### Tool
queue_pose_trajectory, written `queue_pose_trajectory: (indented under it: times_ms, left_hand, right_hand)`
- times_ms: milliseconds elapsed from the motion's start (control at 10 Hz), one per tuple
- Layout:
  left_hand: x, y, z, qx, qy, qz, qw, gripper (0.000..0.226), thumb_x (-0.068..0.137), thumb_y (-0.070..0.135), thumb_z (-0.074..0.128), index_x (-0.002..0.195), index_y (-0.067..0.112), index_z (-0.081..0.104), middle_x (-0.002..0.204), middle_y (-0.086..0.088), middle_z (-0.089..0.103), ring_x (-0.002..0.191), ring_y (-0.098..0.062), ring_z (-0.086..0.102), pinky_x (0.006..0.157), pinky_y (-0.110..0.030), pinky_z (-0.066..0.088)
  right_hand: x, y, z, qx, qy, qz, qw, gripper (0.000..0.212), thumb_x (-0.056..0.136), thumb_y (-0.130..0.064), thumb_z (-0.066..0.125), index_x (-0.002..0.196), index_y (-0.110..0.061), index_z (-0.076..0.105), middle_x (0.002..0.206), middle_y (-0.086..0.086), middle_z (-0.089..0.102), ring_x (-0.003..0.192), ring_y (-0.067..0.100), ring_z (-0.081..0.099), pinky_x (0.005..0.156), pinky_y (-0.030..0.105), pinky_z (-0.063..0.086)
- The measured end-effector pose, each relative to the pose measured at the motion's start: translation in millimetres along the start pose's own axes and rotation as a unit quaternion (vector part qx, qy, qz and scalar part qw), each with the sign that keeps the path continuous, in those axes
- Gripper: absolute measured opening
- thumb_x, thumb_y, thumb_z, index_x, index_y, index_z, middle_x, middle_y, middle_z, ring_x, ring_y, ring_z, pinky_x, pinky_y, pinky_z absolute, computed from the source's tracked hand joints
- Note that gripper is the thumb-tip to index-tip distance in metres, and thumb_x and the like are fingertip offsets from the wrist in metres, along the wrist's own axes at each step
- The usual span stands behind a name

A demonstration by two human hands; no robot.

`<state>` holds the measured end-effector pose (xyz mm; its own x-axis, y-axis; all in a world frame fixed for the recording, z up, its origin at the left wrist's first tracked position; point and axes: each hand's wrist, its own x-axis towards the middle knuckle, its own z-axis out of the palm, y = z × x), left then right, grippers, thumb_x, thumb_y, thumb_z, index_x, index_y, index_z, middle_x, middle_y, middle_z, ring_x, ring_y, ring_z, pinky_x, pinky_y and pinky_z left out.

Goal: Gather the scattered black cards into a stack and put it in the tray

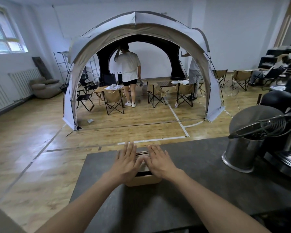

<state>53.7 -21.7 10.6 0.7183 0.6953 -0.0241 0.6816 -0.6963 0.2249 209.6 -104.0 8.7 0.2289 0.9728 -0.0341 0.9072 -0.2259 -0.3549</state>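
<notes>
A tan tray (pixel 142 180) sits on the dark counter (pixel 191 174) near its far left part. My left hand (pixel 127 161) and my right hand (pixel 160 161) lie flat over the tray, palms down, fingers stretched out and slightly spread. Between the two hands a thin band of black cards (pixel 142 153) shows, fanned at the far edge. A dark strip of cards is also visible at the tray's near rim under my wrists. Most of the cards are hidden under my hands. Whether the hands press or grip the cards cannot be seen.
A steel canister (pixel 240 157) with a tilted lid and a wire whisk stands at the right of the counter beside a black machine (pixel 286 158). Beyond the counter lies a wooden floor with a large dome tent (pixel 138 31), folding chairs and two people.
</notes>
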Motion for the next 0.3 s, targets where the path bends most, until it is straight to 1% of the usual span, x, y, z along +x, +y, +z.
queue_pose_trajectory:
  times_ms: [100, 200, 300]
  left_hand:
    - [3, -3, 8, 0.005, -0.020, -0.012, 1.000, 0.100, 0.076, 0.072, -0.014, 0.159, 0.015, -0.013, 0.166, -0.001, -0.021, 0.151, -0.018, -0.022, 0.124, -0.047, -0.004]
    - [-1, -2, 7, 0.021, -0.045, -0.014, 0.999, 0.101, 0.076, 0.068, -0.014, 0.160, 0.012, -0.008, 0.167, -0.004, -0.016, 0.153, -0.022, -0.016, 0.124, -0.049, -0.002]
    - [1, 3, -10, 0.044, -0.088, -0.011, 0.995, 0.080, 0.098, 0.061, 0.002, 0.161, 0.011, 0.000, 0.169, -0.010, -0.007, 0.155, -0.027, -0.007, 0.123, -0.052, 0.004]
  right_hand:
    - [2, 2, 1, -0.015, -0.018, 0.006, 1.000, 0.067, 0.106, -0.051, 0.014, 0.162, -0.018, -0.001, 0.170, -0.002, -0.008, 0.155, 0.015, -0.015, 0.125, 0.049, -0.007]
    - [-2, 0, 1, -0.013, -0.029, 0.007, 0.999, 0.066, 0.106, -0.049, 0.013, 0.161, -0.016, -0.002, 0.170, -0.001, -0.008, 0.155, 0.015, -0.015, 0.125, 0.050, -0.007]
    - [0, -1, -6, 0.008, -0.037, 0.012, 0.999, 0.066, 0.106, -0.049, 0.015, 0.162, -0.014, 0.003, 0.171, 0.001, -0.002, 0.157, 0.018, -0.008, 0.126, 0.051, -0.002]
